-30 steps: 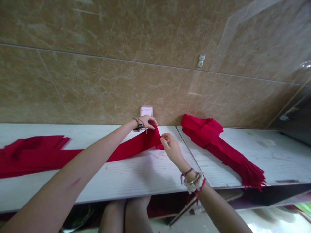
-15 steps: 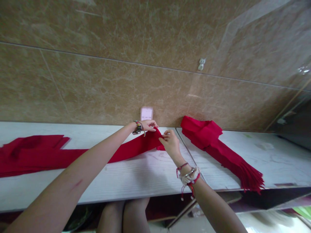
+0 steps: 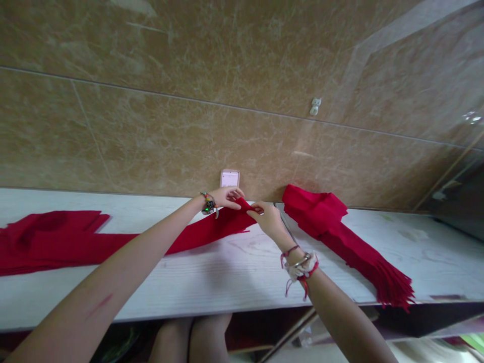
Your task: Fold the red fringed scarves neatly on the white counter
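Observation:
A long strip of red cloth (image 3: pixel 212 229) runs along the white table from the left, its right end lifted slightly between my hands. My left hand (image 3: pixel 227 197) grips the upper edge near that end, thumb on top and fingers behind the cloth. The tip of the end is pinched between thumb and fingers of my right hand (image 3: pixel 267 218). At the far left the same red fabric lies in a folded heap (image 3: pixel 53 237). Right of my right hand lies a fringed red scarf (image 3: pixel 333 222), folded over at its top, with the fringe hanging at the table's front edge.
A phone (image 3: pixel 230 178) with a lit screen leans on the marbled tile wall (image 3: pixel 159 141) behind my left hand. A small white cat-shaped hook (image 3: pixel 315 106) is fixed to the wall. The white table (image 3: pixel 181 292) has a seam right of centre; below are my knees (image 3: pixel 189 340).
The cloth's right end has been drawn into a narrower fold, and the flap hanging below it no longer shows. My right hand has come closer to the left one.

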Tool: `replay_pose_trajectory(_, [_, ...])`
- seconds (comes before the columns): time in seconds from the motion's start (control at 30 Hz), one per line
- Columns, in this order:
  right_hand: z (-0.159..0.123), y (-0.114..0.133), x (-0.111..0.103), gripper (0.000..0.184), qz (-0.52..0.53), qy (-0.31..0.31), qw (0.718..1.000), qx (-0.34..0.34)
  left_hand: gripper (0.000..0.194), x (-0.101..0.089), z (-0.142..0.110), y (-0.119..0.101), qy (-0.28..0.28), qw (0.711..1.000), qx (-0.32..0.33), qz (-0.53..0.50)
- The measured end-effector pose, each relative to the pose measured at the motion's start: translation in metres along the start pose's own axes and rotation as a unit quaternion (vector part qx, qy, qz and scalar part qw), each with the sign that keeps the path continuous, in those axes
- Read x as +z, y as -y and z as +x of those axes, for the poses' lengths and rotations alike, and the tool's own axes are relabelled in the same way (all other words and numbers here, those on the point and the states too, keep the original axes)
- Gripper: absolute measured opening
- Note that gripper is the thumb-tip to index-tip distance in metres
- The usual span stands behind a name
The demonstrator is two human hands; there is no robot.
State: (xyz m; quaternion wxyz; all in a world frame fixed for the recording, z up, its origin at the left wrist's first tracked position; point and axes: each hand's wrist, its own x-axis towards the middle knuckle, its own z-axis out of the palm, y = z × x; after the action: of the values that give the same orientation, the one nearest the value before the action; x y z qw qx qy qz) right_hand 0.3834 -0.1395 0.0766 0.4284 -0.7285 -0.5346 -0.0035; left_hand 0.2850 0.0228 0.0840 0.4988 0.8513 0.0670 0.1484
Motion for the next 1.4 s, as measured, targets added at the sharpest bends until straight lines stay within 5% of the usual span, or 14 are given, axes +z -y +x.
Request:
replay_pose_trajectory(0.13, [0.004, 0.001, -0.006, 0.008, -0.009, 0.009, 1.000, 0.000, 0.038, -0.007, -0.019, 0.005, 0.068, 0.993, -0.091, 0.023])
replay_pose_trajectory(0.4, [0.022, 0.013, -0.007, 0.011, -0.009, 0.067, 0.997, -0.030, 0.036, -0.013, -0.031, -0.011, 0.018, 0.993, -0.105, 0.056])
replay_pose_trajectory(0.6, [0.027, 0.024, -0.005, 0.008, -0.005, 0.016, 0.998, -0.066, 0.047, -0.016, -0.046, 0.001, 0.028, 0.977, -0.211, 0.000])
replay_pose_trajectory(0.83, [0.028, -0.013, 0.004, 0.005, 0.101, 0.027, 0.994, 0.034, 0.048, -0.029, -0.058, 0.011, 0.057, 0.972, -0.224, -0.036])
replay_pose_trajectory(1.0, [0.011, -0.037, 0.027, 0.012, 0.200, 0.104, 0.966, 0.129, 0.044, -0.037, -0.045, 0.014, 0.088, 0.971, -0.217, 0.052])
replay_pose_trajectory(1.07, [0.000, -0.050, 0.037, 0.013, 0.165, 0.115, 0.967, 0.157, 0.041, -0.030, -0.035, 0.022, 0.094, 0.955, -0.214, 0.183])
replay_pose_trajectory(1.17, [-0.014, -0.072, 0.046, 0.008, 0.085, 0.104, 0.973, 0.187, 0.051, 0.000, -0.022, 0.039, 0.071, 0.877, -0.232, 0.415])
replay_pose_trajectory(1.27, [-0.018, -0.090, 0.048, 0.009, 0.018, 0.095, 0.976, 0.197, 0.063, 0.037, -0.022, 0.051, 0.064, 0.850, -0.215, 0.477])
replay_pose_trajectory(1.4, [-0.012, -0.099, 0.046, 0.007, -0.044, 0.103, 0.975, 0.192, 0.056, 0.060, -0.040, 0.050, 0.106, 0.856, -0.161, 0.480])
